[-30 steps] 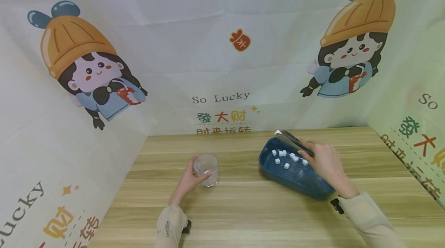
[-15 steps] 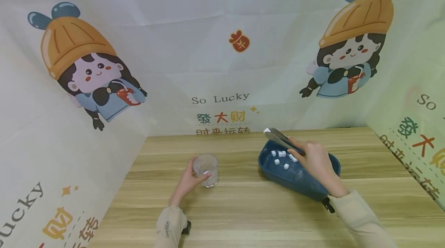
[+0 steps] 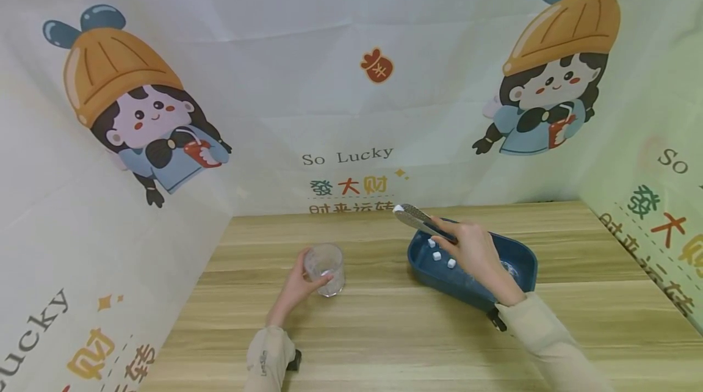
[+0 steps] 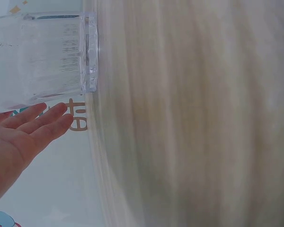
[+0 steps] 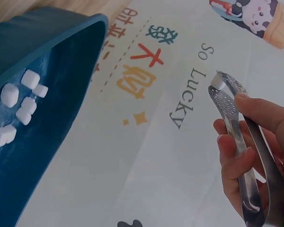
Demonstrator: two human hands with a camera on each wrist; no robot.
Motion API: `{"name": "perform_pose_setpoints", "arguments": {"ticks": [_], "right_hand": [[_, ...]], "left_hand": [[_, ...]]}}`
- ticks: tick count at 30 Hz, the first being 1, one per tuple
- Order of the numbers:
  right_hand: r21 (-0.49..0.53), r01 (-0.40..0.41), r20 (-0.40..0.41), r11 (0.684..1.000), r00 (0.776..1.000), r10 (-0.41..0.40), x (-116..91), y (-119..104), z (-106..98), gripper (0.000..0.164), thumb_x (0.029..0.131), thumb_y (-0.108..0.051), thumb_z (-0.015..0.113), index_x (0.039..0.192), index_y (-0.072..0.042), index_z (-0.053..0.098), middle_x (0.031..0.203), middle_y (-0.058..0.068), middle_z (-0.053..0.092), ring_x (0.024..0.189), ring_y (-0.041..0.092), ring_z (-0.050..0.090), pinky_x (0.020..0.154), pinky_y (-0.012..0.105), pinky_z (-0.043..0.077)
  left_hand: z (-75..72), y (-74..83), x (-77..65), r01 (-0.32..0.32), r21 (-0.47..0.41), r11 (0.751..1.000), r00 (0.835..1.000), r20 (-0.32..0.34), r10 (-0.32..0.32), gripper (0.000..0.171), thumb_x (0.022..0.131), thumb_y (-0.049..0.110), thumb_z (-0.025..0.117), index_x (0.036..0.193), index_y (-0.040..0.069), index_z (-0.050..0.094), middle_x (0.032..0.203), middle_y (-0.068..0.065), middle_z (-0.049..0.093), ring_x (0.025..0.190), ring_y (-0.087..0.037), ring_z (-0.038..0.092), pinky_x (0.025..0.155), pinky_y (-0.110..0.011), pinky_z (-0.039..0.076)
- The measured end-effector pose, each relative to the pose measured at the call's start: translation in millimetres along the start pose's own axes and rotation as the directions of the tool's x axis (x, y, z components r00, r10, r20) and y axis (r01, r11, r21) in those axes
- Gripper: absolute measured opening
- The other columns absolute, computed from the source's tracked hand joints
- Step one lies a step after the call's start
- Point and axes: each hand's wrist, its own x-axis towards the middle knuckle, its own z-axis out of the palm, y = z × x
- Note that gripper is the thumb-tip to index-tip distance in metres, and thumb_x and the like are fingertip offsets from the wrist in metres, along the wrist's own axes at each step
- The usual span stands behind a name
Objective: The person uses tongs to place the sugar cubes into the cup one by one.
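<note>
My left hand holds a clear drinking glass upright on the table, thumb on the near side and fingers round the left. In the left wrist view the glass stands beside the extended fingers. My right hand grips metal tongs with perforated ends. Pinched in their tips is one small white cube, raised beyond the left end of a blue rectangular container. More white cubes lie on its floor, some hidden behind the right hand.
The wood-grain table has a printed cloth behind it and at both sides. A table gap separates the glass from the blue container. Dark wrist devices show under both sleeves.
My right hand has carried the tongs and the cube leftward, from over the container to past its left end. The left hand and the glass have stayed in place.
</note>
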Motion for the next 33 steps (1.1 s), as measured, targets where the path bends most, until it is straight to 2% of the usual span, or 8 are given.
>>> {"name": "perform_pose_setpoints", "arguments": {"ticks": [9, 15, 22, 30, 33], "right_hand": [[0.008, 0.057, 0.026, 0.998, 0.998, -0.057, 9.1, -20.9, 15.3, 0.036, 0.079, -0.025, 0.066, 0.114, -0.014, 0.062, 0.048, -0.005, 0.049, 0.041, 0.002, 0.033, 0.037, 0.017, 0.022], [0.014, 0.099, 0.024, 0.995, 0.995, -0.099, 14.3, -34.4, 24.7, 0.035, 0.079, -0.024, 0.067, 0.112, -0.016, 0.064, 0.046, -0.006, 0.042, 0.044, 0.004, 0.028, 0.039, 0.017, 0.021], [0.015, 0.129, 0.025, 0.992, 0.991, -0.129, 17.6, -41.3, 31.5, 0.035, 0.079, -0.024, 0.067, 0.112, -0.017, 0.063, 0.041, -0.006, 0.037, 0.040, 0.004, 0.022, 0.038, 0.016, 0.015], [0.016, 0.124, 0.060, 0.992, 0.990, -0.125, 20.2, -48.2, 38.3, 0.034, 0.079, -0.024, 0.067, 0.112, -0.018, 0.064, 0.049, -0.002, 0.052, 0.038, 0.004, 0.024, 0.036, 0.017, 0.014], [0.015, 0.133, 0.075, 0.991, 0.988, -0.134, 21.8, -51.5, 41.3, 0.034, 0.079, -0.025, 0.066, 0.112, -0.017, 0.064, 0.051, 0.000, 0.054, 0.038, 0.005, 0.025, 0.036, 0.017, 0.016]], "left_hand": [[-0.4, -1.1, -0.9, 0.003, -0.005, 1.000, 1.000, -0.007, -0.003, 0.079, 0.073, 0.023, 0.073, 0.134, 0.003, 0.027, 0.130, -0.030, 0.041, 0.115, -0.049, 0.043, 0.094, -0.053, 0.042], [-0.1, -0.9, -0.7, -0.001, -0.013, 1.000, 1.000, -0.006, 0.001, 0.079, 0.073, 0.023, 0.073, 0.134, 0.003, 0.028, 0.129, -0.029, 0.043, 0.115, -0.048, 0.043, 0.095, -0.053, 0.041], [0.4, -1.6, -0.5, 0.003, -0.027, 1.000, 1.000, 0.004, -0.003, 0.080, 0.073, 0.024, 0.073, 0.135, 0.003, 0.026, 0.131, -0.027, 0.041, 0.117, -0.047, 0.042, 0.096, -0.052, 0.040], [0.6, -1.8, -0.6, -0.004, -0.020, 1.000, 1.000, -0.006, 0.003, 0.080, 0.073, 0.024, 0.074, 0.134, 0.004, 0.027, 0.131, -0.028, 0.041, 0.116, -0.048, 0.043, 0.095, -0.051, 0.042], [0.4, -2.6, -0.2, -0.014, -0.031, 0.999, 1.000, -0.004, 0.014, 0.080, 0.072, 0.026, 0.074, 0.134, 0.004, 0.027, 0.131, -0.029, 0.041, 0.116, -0.049, 0.042, 0.095, -0.053, 0.041]]}}
